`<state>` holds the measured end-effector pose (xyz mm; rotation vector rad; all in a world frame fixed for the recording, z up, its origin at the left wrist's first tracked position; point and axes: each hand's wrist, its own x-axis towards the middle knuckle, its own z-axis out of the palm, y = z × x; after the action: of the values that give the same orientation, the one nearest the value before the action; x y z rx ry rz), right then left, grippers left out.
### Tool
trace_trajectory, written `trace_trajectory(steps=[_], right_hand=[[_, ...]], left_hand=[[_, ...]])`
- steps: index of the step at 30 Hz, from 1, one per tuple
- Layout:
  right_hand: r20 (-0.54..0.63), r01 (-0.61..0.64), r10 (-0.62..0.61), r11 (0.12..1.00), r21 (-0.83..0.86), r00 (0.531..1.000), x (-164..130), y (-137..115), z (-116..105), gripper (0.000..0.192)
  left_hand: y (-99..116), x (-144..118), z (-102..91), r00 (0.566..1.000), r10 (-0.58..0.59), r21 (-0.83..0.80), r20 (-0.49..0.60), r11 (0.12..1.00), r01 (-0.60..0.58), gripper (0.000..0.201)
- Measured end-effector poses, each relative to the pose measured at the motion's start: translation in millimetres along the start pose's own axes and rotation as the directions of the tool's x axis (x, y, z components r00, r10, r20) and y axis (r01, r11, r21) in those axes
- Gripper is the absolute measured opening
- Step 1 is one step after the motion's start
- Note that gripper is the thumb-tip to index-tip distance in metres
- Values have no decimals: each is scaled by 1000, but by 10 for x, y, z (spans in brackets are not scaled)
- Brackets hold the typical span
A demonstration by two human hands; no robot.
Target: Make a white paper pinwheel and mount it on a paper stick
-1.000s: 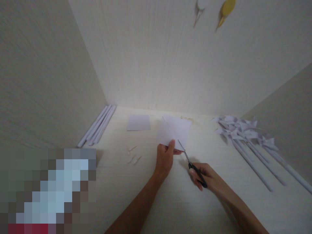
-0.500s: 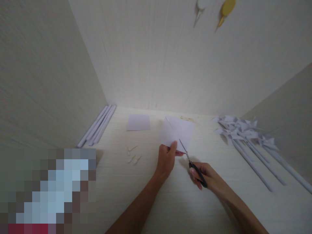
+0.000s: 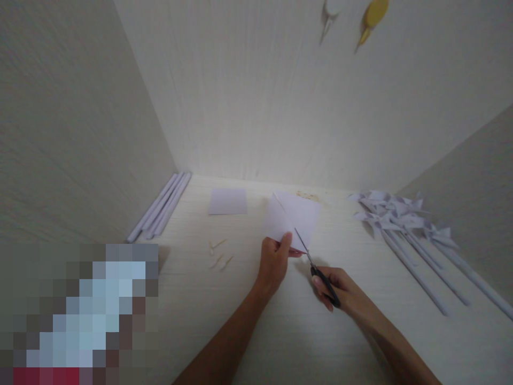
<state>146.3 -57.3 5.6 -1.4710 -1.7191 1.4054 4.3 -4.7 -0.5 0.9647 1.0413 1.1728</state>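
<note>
My left hand [image 3: 276, 256] pinches the near edge of a square sheet of white paper [image 3: 302, 214], thumb on top. A diagonal slit or crease runs in from the sheet's far left corner. My right hand [image 3: 331, 286] is closed round the black handles of a pair of scissors [image 3: 316, 270]. The blades lie across the sheet's near right corner and point toward its middle. Left of my left hand, several small white pieces with thin yellowish sticks [image 3: 220, 259] lie on the table. Beyond them rests another sheet of white paper [image 3: 228, 201].
Rolled paper sticks [image 3: 164, 208] lie along the left wall. Several paper pinwheels on sticks [image 3: 396, 219] are piled at the right. Thin yellowish bits [image 3: 308, 196] lie behind the held sheet. A white hook [image 3: 332, 10] and a yellow hook [image 3: 374, 15] are on the back wall.
Almost nothing differs. Both hands, the sheet and the scissors keep nearly the same position, with the blades still on the near right corner.
</note>
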Motion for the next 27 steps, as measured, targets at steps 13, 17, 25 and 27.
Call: trace_trajectory(steps=[13,17,25,27], right_hand=[[12,27,-27,1000,-11,1000,23,63,-2,44],[12,20,-20,1000,6,1000,23,60,-6,43],[3,14,-14,1000,18,1000,15,44,-3,42],[1,12,-12,1000,17,1000,15,46,-3,42]], left_hand=[[31,-24,9,1000,-18,14,10,1000,18,40],[34,-23,17,999,-20,-21,25,1000,21,34],[48,-32,7,1000,-11,57,25,998,10,38],[50,-33,2,1000,-14,63,21,998,12,38]])
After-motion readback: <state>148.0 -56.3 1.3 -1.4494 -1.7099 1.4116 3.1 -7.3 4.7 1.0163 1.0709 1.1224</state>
